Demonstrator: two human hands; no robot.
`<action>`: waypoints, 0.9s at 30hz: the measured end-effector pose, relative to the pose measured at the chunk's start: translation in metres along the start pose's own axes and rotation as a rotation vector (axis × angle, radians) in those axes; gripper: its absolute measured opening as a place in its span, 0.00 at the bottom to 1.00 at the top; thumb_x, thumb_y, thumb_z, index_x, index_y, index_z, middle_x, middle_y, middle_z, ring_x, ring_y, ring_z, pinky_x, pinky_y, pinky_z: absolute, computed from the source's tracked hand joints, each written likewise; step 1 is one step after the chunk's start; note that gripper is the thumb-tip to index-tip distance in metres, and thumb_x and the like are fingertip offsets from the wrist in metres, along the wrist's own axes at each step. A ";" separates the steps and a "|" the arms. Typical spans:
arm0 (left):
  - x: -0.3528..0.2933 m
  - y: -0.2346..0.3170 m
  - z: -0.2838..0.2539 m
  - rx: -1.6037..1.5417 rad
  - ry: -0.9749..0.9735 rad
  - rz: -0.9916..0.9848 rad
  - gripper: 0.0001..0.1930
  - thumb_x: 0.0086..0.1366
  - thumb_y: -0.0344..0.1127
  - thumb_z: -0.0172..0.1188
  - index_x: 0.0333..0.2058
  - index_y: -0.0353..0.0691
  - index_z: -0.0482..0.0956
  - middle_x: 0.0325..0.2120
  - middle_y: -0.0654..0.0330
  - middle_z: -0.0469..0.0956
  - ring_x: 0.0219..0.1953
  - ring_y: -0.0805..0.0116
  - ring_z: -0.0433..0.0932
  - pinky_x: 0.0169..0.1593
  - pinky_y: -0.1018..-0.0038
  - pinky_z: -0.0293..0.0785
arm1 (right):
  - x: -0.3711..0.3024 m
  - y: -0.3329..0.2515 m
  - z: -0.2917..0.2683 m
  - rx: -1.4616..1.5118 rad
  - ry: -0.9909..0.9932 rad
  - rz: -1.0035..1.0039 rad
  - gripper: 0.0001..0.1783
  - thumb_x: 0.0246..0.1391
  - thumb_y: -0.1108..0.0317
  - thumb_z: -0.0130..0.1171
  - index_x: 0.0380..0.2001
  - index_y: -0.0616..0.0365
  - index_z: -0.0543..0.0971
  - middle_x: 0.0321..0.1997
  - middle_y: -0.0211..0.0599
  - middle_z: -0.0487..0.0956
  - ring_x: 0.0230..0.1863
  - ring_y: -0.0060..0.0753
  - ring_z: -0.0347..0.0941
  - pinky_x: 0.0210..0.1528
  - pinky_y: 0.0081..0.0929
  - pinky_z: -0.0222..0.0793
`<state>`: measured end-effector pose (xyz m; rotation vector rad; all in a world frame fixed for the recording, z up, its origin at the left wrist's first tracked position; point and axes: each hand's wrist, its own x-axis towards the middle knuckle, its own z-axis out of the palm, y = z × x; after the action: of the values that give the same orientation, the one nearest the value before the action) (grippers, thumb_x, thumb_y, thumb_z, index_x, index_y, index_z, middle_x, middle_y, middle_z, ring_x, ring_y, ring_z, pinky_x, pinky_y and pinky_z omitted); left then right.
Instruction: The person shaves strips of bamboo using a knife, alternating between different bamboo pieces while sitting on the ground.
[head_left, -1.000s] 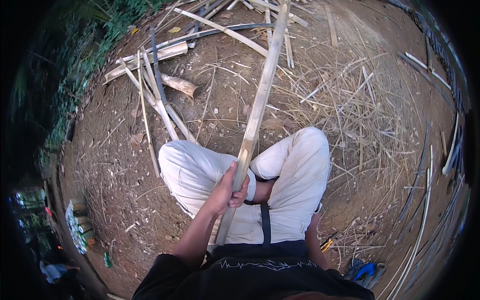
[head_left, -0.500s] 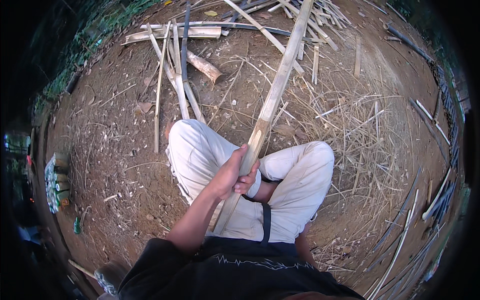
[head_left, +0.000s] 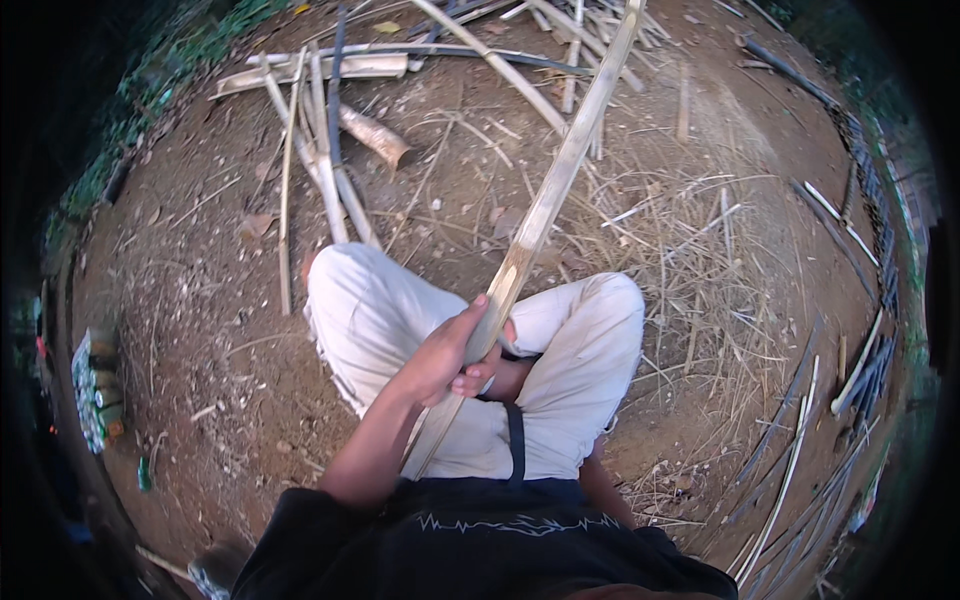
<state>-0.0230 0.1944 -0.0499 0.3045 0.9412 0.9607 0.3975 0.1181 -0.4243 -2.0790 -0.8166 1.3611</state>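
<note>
Left hand [head_left: 440,355] is closed around a long, pale bamboo slat [head_left: 565,165], the thumb lying along its upper face and the fingers curled about its right side. Right hand is out of view below the right forearm [head_left: 603,492]; whether it is spread or gripping cannot be told. The slat runs slantwise from the near lap, over the crossed legs, to the far edge of the view, leaning right as it goes. A lighter scraped patch shows on it just beyond the thumb.

The wearer sits on brown earth [head_left: 215,330] in off-white trousers [head_left: 585,330] and a black shirt [head_left: 450,560] with a jagged pale line across the chest. A dark strap [head_left: 516,440] hangs at the waist.

On the far left, a short round log [head_left: 375,138] lies just beside several narrow strips [head_left: 287,215], with a split bamboo half [head_left: 320,75] beyond. Right of the legs is a spread of thin, dry shavings [head_left: 690,250]. Dark slats [head_left: 870,375] lie along the right margin, near a long whitish strip [head_left: 790,480]. On the near left, a small green bottle [head_left: 144,474] stands beside a bundle [head_left: 100,390], its contents too small to identify.
</note>
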 end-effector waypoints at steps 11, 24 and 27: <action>0.015 -0.025 0.014 0.493 0.200 0.171 0.26 0.77 0.55 0.33 0.41 0.37 0.70 0.12 0.67 0.61 0.10 0.77 0.57 0.15 0.76 0.55 | 0.005 0.016 0.009 -0.244 0.075 -0.039 0.20 0.52 0.59 0.65 0.42 0.64 0.79 0.37 0.50 0.83 0.40 0.47 0.81 0.41 0.40 0.75; 0.018 -0.057 0.039 1.409 0.665 0.719 0.19 0.64 0.36 0.58 0.51 0.32 0.71 0.31 0.41 0.78 0.33 0.41 0.79 0.35 0.53 0.75 | -0.079 -0.382 0.031 0.292 0.083 -0.673 0.24 0.68 0.51 0.48 0.46 0.65 0.76 0.38 0.41 0.82 0.39 0.31 0.76 0.46 0.30 0.71; 0.011 -0.066 0.040 1.433 0.603 0.836 0.20 0.60 0.33 0.62 0.50 0.31 0.72 0.36 0.43 0.78 0.34 0.41 0.79 0.36 0.55 0.76 | -0.106 -0.471 0.052 0.908 -0.244 -0.433 0.28 0.70 0.45 0.42 0.52 0.62 0.70 0.37 0.40 0.79 0.37 0.31 0.74 0.44 0.29 0.72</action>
<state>0.0483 0.1726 -0.0719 1.7915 2.0563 0.9574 0.2216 0.3678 -0.0474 -0.9926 -0.5345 1.3826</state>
